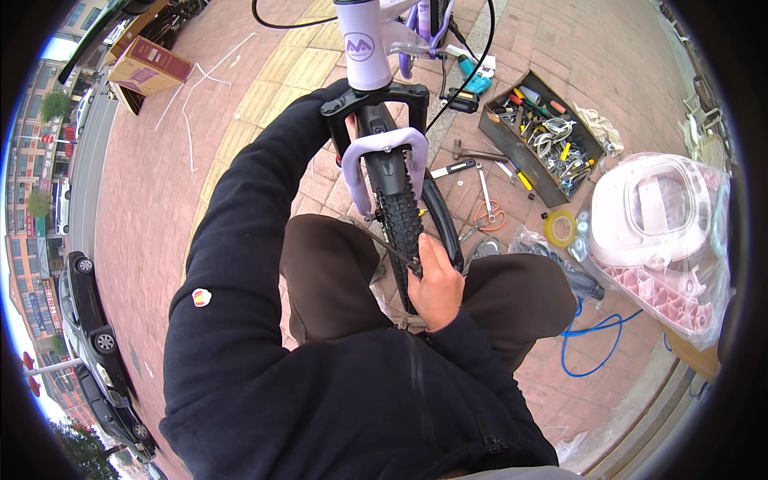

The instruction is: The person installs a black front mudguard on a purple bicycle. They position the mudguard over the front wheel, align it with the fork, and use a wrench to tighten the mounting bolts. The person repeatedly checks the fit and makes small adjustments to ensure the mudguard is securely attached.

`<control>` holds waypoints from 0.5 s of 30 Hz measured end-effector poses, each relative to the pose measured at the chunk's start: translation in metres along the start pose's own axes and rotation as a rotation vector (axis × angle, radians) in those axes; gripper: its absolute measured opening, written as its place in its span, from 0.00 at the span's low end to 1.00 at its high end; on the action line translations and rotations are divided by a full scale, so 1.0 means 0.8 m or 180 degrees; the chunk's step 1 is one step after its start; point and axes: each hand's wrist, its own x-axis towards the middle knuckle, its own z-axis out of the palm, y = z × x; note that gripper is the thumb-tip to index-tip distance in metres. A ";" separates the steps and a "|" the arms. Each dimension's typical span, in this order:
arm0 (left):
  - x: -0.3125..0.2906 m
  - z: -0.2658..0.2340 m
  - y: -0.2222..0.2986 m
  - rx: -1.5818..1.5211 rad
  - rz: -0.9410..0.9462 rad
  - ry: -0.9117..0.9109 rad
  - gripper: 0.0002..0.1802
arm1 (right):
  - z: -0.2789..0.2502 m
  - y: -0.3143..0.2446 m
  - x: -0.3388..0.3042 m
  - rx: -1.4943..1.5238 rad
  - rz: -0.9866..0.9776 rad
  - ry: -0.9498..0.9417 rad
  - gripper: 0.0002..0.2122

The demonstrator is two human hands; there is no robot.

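Note:
The lilac bicycle's head tube [368, 60] rises in front of me, with a black and lilac suspension fork [384, 142] below it. Between the fork legs stands the knobby front tyre [398, 216], pointing down between my knees. My right hand [438, 282] is closed beside the tyre, on the end of a thin dark rod [388, 248] that slants across the wheel from the hub side. Reaching forward past the fork, my left arm [256, 180] ends behind the crown. Only a sliver of my left hand [350, 124] shows there; its fingers are hidden. A curved black mudguard [440, 220] lies along the tyre's right.
To the right, a metal toolbox [494, 120] holds mixed tools. A hammer [480, 152], a wrench [485, 188], orange-handled scissors [490, 218] and a yellow tape roll [560, 229] lie on the paving. Farther right are a bagged pink-white plastic part [648, 212] and a blue cord [588, 330].

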 end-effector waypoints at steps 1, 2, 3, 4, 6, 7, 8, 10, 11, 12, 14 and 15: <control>-0.003 -0.001 -0.006 -0.0090 0.0017 0.0024 0.25 | 0.001 -0.001 0.000 0.0008 -0.0007 -0.0011 0.23; -0.006 -0.002 -0.012 -0.0157 0.0026 0.0027 0.25 | 0.003 -0.001 0.000 -0.0027 -0.0017 0.0009 0.23; -0.011 -0.004 -0.021 -0.0308 0.0023 0.0065 0.25 | 0.004 -0.002 0.000 -0.0061 -0.0016 0.0020 0.23; -0.015 -0.006 -0.029 -0.0424 0.0033 0.0079 0.25 | 0.005 -0.002 0.000 -0.0098 0.0011 0.0006 0.23; -0.023 -0.009 -0.045 -0.0604 0.0037 0.0112 0.26 | 0.006 -0.003 0.000 -0.0101 -0.0024 0.0048 0.23; -0.024 -0.008 -0.052 -0.0686 0.0052 0.0130 0.26 | 0.006 -0.004 0.000 -0.0113 0.0027 0.0024 0.23; -0.026 -0.008 -0.059 -0.0765 0.0060 0.0143 0.26 | 0.006 -0.004 0.000 -0.0128 -0.0010 0.0043 0.23; -0.026 -0.008 -0.066 -0.0836 0.0090 0.0164 0.27 | 0.005 -0.004 0.000 -0.0165 0.0041 -0.0010 0.23; -0.025 -0.010 -0.065 -0.0816 0.0099 0.0162 0.27 | 0.004 -0.004 0.000 -0.0149 -0.0007 0.0016 0.23; -0.024 -0.013 -0.064 -0.0787 0.0102 0.0139 0.27 | 0.003 -0.004 0.001 -0.0132 -0.0004 0.0003 0.23; -0.022 -0.022 -0.053 -0.0588 0.0108 0.0037 0.28 | 0.001 -0.002 0.000 -0.0136 0.0044 -0.0023 0.24; -0.022 -0.028 -0.046 -0.0438 0.0111 -0.0014 0.28 | 0.000 -0.001 0.000 -0.0155 0.0065 -0.0021 0.24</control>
